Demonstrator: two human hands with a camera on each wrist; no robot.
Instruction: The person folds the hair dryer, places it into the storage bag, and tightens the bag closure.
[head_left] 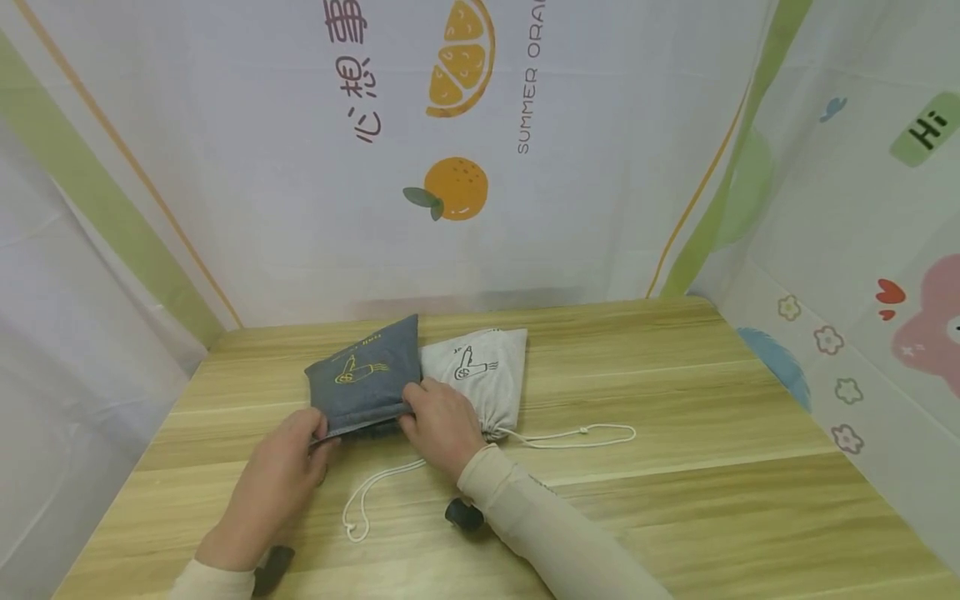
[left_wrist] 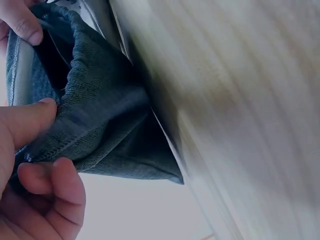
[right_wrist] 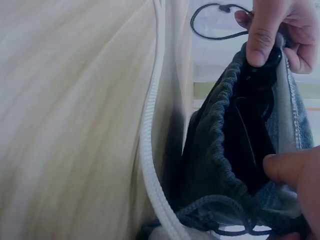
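Note:
A dark blue-grey drawstring bag (head_left: 365, 379) with a yellow hair dryer print is tilted up off the table, its mouth facing the person. My left hand (head_left: 276, 467) pinches the left end of the mouth's hem. At the right end, my right hand (head_left: 444, 423) grips the same hem between thumb and fingers. The right wrist view looks into the open mouth, where a black object (right_wrist: 250, 130) lies; its full shape is hidden. Behind my right hand lies a light grey drawstring bag (head_left: 491, 371) with a black hair dryer print, its neck gathered.
White cords (head_left: 585, 442) from the light bag spread over the wooden table (head_left: 675, 383) on both sides. A dark looped cord (right_wrist: 215, 37) hangs near the left hand. White printed curtains (head_left: 285, 208) stand along the table's back and sides.

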